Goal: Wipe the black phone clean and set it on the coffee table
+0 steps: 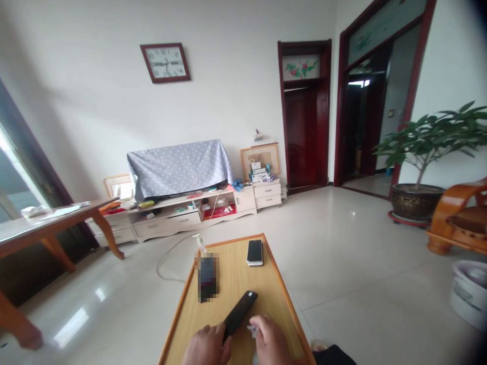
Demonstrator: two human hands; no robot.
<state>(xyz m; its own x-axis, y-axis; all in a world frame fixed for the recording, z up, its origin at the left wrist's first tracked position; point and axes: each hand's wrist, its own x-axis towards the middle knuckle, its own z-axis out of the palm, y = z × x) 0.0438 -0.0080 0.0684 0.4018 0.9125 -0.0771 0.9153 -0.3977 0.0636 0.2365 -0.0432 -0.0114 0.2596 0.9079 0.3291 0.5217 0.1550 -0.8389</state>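
My left hand (207, 344) is closed around the lower end of a long black phone (240, 313), which is held at a slant over the small wooden table with a small pale patch at its far end. Beside it, my right hand (268, 339) pinches a small whitish scrap (252, 330), possibly tissue or film; its exact kind is unclear. Farther up the table lies a dark-screened phone (254, 251) on top of something light-edged. To the left, a dark flat object (207, 279) is blurred by pixelation. Behind that stands a clear pump bottle (201, 243) with a pale green top.
The wooden table (228, 253) has a raised orange-brown rim. A cable (162, 276) loops over the floor on its left. Beyond are a low white cabinet (167, 229) with clutter and a cloth-covered object (182, 167). A bucket (470, 294) and a potted plant (416, 200) stand right.
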